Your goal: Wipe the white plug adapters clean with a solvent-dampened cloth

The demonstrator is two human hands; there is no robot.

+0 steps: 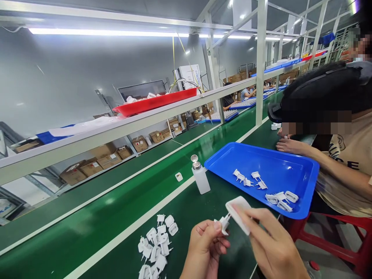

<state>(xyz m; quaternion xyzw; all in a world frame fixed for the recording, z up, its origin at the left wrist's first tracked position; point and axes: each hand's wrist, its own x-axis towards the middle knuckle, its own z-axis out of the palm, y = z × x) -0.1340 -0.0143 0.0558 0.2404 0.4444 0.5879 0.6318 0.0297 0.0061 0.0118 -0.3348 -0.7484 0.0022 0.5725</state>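
My left hand (205, 244) pinches a small white plug piece (224, 224) with thin pins, between thumb and fingers. In my right hand (270, 240) is a flat white pad (240, 207), perhaps a folded wipe, whose edge meets the pins of the plug piece. Left of my hands lies a loose pile of similar white plug pieces (157, 244) on the green work surface. Beyond my hands stands a white dispenser bottle (201, 180) with a metal top, its lid raised. The blue tray (226, 155) behind my right hand holds several plug pieces.
A single white piece (178, 177) sits on the green belt (116, 203). Above the belt runs a shelf with a red tray (157, 102). At the right, a co-worker (345, 147) sits close beside the blue tray, near a red stool (334, 236). Cardboard boxes (90, 167) line a lower rack.
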